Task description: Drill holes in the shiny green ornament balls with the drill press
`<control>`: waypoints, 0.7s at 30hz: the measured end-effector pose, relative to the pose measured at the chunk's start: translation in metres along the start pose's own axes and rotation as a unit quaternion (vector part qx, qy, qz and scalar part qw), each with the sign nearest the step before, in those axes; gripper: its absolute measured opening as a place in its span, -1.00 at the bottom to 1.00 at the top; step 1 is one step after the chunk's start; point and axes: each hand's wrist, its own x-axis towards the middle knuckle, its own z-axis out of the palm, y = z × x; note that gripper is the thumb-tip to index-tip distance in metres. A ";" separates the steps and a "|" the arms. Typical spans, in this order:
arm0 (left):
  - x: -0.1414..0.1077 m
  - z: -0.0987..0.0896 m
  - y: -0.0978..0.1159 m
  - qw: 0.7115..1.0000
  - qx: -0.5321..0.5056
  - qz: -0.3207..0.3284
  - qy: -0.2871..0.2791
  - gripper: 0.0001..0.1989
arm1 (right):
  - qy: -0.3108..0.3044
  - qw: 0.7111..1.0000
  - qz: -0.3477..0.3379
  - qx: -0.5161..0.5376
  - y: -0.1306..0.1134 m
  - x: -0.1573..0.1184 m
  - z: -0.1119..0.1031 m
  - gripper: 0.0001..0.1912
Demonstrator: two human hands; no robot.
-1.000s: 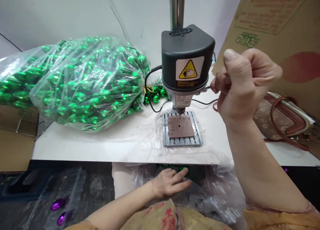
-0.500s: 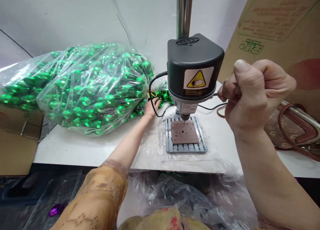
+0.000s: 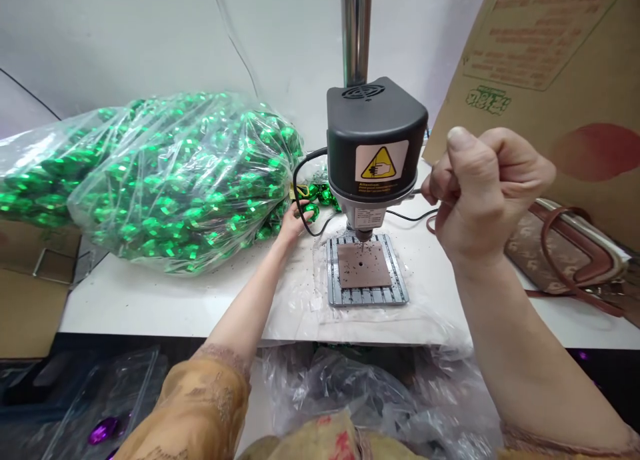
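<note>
A small drill press (image 3: 377, 140) with a black motor cover stands on the white table. Its thin bit hangs above a brown square board (image 3: 370, 273), which has one dark hole and scattered shavings. The board lies on the slotted metal base (image 3: 334, 293). My right hand (image 3: 483, 187) is closed in a fist around the press's feed handle (image 3: 416, 192). To the left of the press, my left hand (image 3: 293, 223) has its fingers closed around a shiny green faceted ball (image 3: 312, 211), beside more green balls (image 3: 327, 197) behind the black cable.
A large clear plastic bag (image 3: 185, 180) full of green faceted balls lies on the left. A cardboard box (image 3: 540, 80) and a patterned handbag (image 3: 545, 253) with brown straps stand at right. Crumpled clear plastic (image 3: 360, 387) hangs below the table edge, with purple pieces (image 3: 103, 431) lower left.
The view has shifted slightly, so the press sits further left. My left fingers have closed round a green ball that now shows between them. My right hand stays on the handle.
</note>
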 end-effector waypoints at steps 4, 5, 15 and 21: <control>-0.044 -0.022 0.006 0.989 -0.105 -0.026 0.105 -0.58 | -0.001 1.000 0.003 0.003 -0.001 -0.001 0.000 -0.57; -0.058 -0.025 0.010 0.979 -0.137 -0.018 0.151 -0.60 | -0.002 1.000 0.002 0.002 -0.002 -0.001 -0.001 -0.57; -0.152 0.047 0.056 0.939 -0.325 -0.107 0.028 -0.48 | 0.004 1.000 0.017 -0.003 -0.003 -0.001 -0.001 -0.56; -0.140 0.059 0.038 0.968 -0.239 -0.078 -0.015 -0.47 | -0.017 1.000 0.011 0.005 0.000 -0.001 -0.004 -0.55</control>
